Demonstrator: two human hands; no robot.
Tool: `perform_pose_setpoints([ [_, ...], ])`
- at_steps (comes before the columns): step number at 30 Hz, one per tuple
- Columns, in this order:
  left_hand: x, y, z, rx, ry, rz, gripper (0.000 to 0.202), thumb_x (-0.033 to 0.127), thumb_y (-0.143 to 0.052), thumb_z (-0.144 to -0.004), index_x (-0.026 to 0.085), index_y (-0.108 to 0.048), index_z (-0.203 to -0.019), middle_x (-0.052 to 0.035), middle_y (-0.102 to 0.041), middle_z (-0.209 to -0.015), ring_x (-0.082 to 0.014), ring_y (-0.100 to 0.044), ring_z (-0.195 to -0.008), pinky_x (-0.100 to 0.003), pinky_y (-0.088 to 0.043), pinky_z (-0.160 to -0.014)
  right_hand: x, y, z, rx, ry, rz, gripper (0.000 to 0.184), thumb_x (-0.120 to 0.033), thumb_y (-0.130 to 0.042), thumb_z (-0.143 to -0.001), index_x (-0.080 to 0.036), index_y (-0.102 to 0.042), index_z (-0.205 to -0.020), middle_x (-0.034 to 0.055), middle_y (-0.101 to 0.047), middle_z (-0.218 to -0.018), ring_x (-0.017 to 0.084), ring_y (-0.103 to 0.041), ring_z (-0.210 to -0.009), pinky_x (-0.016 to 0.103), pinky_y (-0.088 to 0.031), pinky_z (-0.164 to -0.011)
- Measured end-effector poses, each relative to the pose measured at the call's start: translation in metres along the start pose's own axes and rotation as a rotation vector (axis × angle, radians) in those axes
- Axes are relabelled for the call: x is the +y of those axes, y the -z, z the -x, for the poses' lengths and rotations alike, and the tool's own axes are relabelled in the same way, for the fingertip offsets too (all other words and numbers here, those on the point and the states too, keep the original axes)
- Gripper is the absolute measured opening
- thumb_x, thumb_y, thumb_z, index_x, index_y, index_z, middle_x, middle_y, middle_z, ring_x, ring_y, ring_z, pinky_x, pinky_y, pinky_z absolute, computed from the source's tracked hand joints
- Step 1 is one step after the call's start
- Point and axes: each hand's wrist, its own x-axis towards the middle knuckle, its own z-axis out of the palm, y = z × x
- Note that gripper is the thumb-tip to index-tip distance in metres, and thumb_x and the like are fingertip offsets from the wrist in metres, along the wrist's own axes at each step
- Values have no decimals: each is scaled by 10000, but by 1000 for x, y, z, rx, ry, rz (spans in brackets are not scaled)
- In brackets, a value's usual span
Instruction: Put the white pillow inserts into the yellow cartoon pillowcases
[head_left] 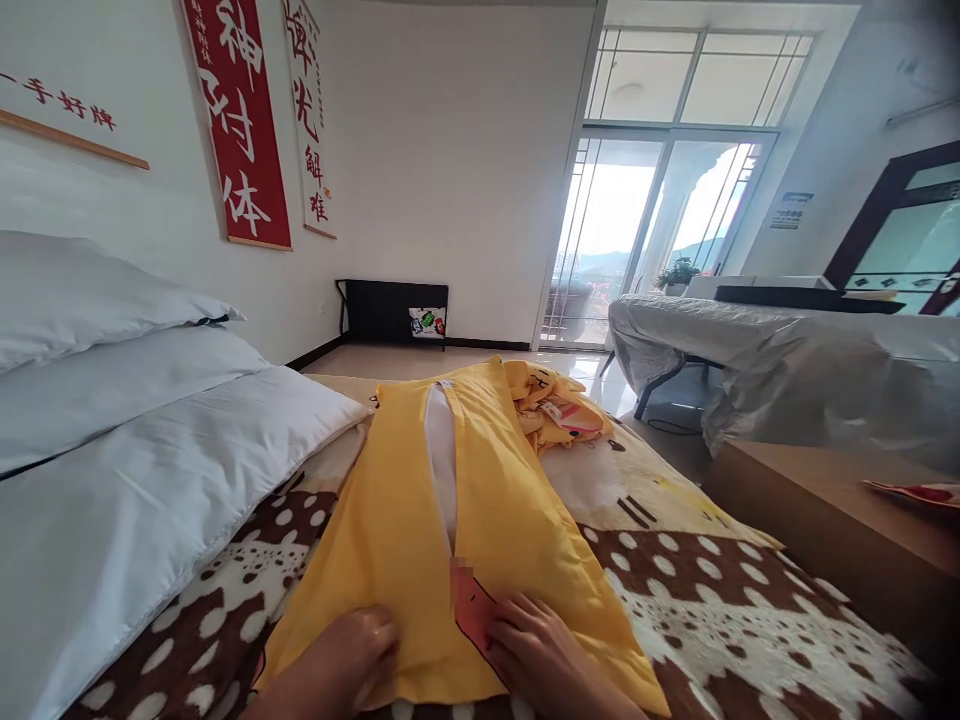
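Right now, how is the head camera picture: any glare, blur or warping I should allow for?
Head view: the tall balcony glass doors are blown out white by daylight; the wide lens bows the wall and the stacked white pillows at the left edge; a small pixelated patch sits on the yellow zippered pillowcase; the left hand and right hand are sharp, evenly lit, cut off by the bottom edge.

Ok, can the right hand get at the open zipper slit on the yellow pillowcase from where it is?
Probably yes. The right hand rests on the yellow pillowcase just beside the lower end of the zipper slit, where white pillow shows. Nothing lies between them; the left hand sits on the other side.
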Motion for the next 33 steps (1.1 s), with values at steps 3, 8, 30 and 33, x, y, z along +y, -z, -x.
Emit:
perform_pose_setpoints([
  [3, 4, -11, -11, -31, 66, -173, 275, 148, -351, -905, 147, -625, -884, -99, -650, -991, -221, -603, -887, -333, -459, -785, 4, -7, -3, -29, -97, -27, 128, -172, -516, -843, -197, -636, -806, 22, -648, -887, 164, -564, -825, 264, -402, -748],
  [8, 22, -31, -39, 45, 6, -283, 263, 107, -410, -852, 125, -588, -1045, -138, -605, -1069, -298, -556, -1008, -442, -454, -845, 6, -5, -5, -95, -235, -21, 128, -178, -519, -810, -189, -646, -829, 51, -648, -939, 186, -575, -864, 273, -394, -754],
  [30, 19, -7, -34, -12, -41, -123, 248, 159, -390, -854, 143, -635, -887, -95, -656, -936, -208, -593, -817, -303, -448, -733, 7, 31, -8, -190, -119, -144, 161, -121, -519, -798, -168, -622, -684, 21, -623, -791, 144, -543, -740, 251, -409, -687],
  [33, 33, -22, -39, 51, -80, -139, 286, 182, -373, -881, 135, -600, -1049, -125, -606, -1114, -255, -552, -1007, -372, -436, -879, -1, 14, -11, -113, -108, -52, 135, -165, -530, -822, -172, -643, -748, 36, -642, -861, 175, -566, -816, 287, -421, -759],
])
